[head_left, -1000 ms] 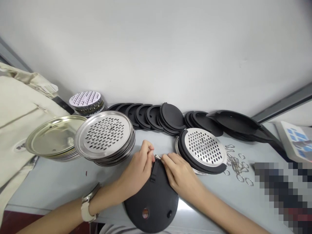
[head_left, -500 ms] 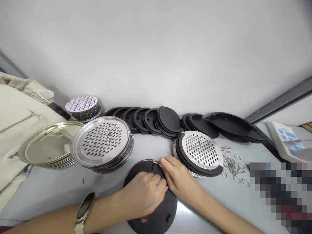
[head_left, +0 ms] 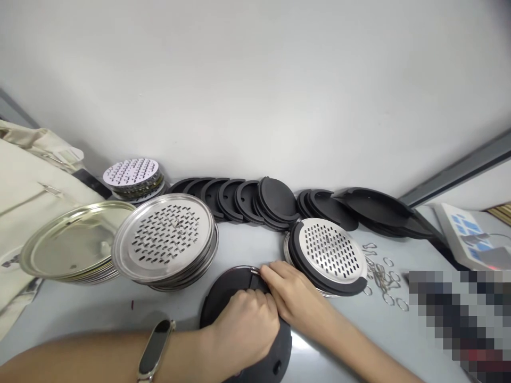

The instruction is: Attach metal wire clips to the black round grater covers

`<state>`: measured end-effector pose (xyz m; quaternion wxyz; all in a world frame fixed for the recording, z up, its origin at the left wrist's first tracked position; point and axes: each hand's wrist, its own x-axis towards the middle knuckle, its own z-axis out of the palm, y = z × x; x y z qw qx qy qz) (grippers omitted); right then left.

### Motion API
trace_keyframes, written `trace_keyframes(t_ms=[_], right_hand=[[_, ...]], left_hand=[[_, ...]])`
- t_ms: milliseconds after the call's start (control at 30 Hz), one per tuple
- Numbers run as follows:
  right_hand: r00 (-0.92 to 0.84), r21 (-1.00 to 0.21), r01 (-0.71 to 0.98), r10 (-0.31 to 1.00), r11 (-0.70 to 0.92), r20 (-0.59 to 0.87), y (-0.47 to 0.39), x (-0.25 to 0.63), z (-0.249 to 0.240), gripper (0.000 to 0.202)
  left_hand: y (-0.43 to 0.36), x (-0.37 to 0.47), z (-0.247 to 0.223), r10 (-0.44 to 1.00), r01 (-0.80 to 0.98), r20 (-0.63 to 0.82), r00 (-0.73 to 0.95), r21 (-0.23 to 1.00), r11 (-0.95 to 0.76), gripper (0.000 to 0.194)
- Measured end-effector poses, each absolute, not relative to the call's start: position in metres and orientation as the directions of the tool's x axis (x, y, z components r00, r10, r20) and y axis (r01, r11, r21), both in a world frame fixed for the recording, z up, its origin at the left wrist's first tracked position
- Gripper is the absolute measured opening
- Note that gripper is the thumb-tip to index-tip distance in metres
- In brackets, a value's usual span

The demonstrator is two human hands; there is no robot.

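Note:
A round black plastic disc (head_left: 221,292) lies on the grey table in front of me, with a thin metal wire rim at its far edge. My left hand (head_left: 249,330) is closed in a fist over the disc's middle; whatever its fingers hold is hidden beneath them. Around the far right edge of the disc, my right hand (head_left: 293,292) has its fingers closed, fingertips by the metal at the rim. A round dark hole (head_left: 277,367) shows in the lower part of the disc. Just right of my hands sits a perforated steel grater plate (head_left: 329,250) in a black holder (head_left: 296,250).
On the left stand a stack of steel grater plates (head_left: 167,239) and a stack of shiny metal plates (head_left: 75,239). Smaller graters (head_left: 131,173) are piled behind. Black round holders (head_left: 277,197) line the wall. Metal rings and clips (head_left: 385,282) lie at the right.
My left fist has shifted to the right and turned, with its wrist, over the disc. My right hand stays at the disc's edge. The view has shifted slightly.

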<state>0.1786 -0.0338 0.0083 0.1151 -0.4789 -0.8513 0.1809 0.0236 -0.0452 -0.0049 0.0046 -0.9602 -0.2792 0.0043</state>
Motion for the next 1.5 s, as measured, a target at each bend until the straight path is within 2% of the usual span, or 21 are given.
trace_keyframes(t_ms=[300, 633, 867, 1033, 1167, 1200, 1267, 1333, 1367, 1433, 1500], right_hand=[[-0.524, -0.384, 0.783, 0.852, 0.490, 0.018, -0.034, 0.179, 0.008, 0.020], [-0.532, -0.351, 0.790, 0.847, 0.502, 0.013, -0.034, 0.180, 0.005, 0.018], [-0.545, -0.339, 0.790, 0.839, 0.510, -0.007, -0.033, 0.182, 0.005, 0.017], [-0.542, -0.334, 0.792, 0.840, 0.511, 0.002, -0.033, 0.181, 0.005, 0.017], [-0.546, -0.360, 0.778, 0.838, 0.516, 0.021, -0.034, 0.181, 0.007, 0.017], [-0.549, -0.367, 0.773, 0.836, 0.517, 0.022, -0.034, 0.181, 0.007, 0.017], [-0.551, -0.370, 0.772, 0.834, 0.516, 0.014, -0.034, 0.181, 0.007, 0.018], [-0.546, -0.355, 0.783, 0.838, 0.511, -0.001, -0.034, 0.181, 0.008, 0.019], [-0.544, -0.346, 0.789, 0.839, 0.508, -0.009, -0.034, 0.180, 0.008, 0.018], [-0.539, -0.333, 0.798, 0.842, 0.503, -0.020, -0.035, 0.180, 0.009, 0.018], [-0.538, -0.327, 0.800, 0.842, 0.502, -0.023, -0.035, 0.179, 0.009, 0.018]], left_hand=[[-0.047, 0.019, -0.014, 0.545, 0.547, 0.081, 0.835, -0.006, -0.837, 0.007], [-0.048, 0.019, -0.014, 0.553, 0.555, 0.089, 0.829, -0.005, -0.832, 0.007], [-0.049, 0.020, -0.014, 0.549, 0.558, 0.144, 0.823, -0.027, -0.829, 0.004], [-0.056, 0.017, -0.010, 0.614, 0.620, 0.117, 0.780, -0.022, -0.784, 0.015], [-0.046, 0.008, 0.014, 0.719, 0.714, 0.037, 0.694, 0.094, -0.694, 0.026], [-0.040, 0.006, 0.022, 0.728, 0.715, 0.032, 0.685, 0.161, -0.680, 0.024], [-0.023, 0.002, 0.034, 0.749, 0.679, 0.024, 0.662, 0.403, -0.613, 0.019], [-0.008, 0.001, 0.038, 0.790, 0.577, 0.090, 0.607, 0.634, -0.515, 0.019], [-0.002, 0.001, 0.036, 0.813, 0.534, 0.118, 0.570, 0.699, -0.476, 0.018], [0.004, 0.003, 0.026, 0.837, 0.478, 0.176, 0.518, 0.752, -0.454, 0.018], [0.004, 0.005, 0.012, 0.842, 0.470, 0.175, 0.510, 0.763, -0.443, 0.025]])
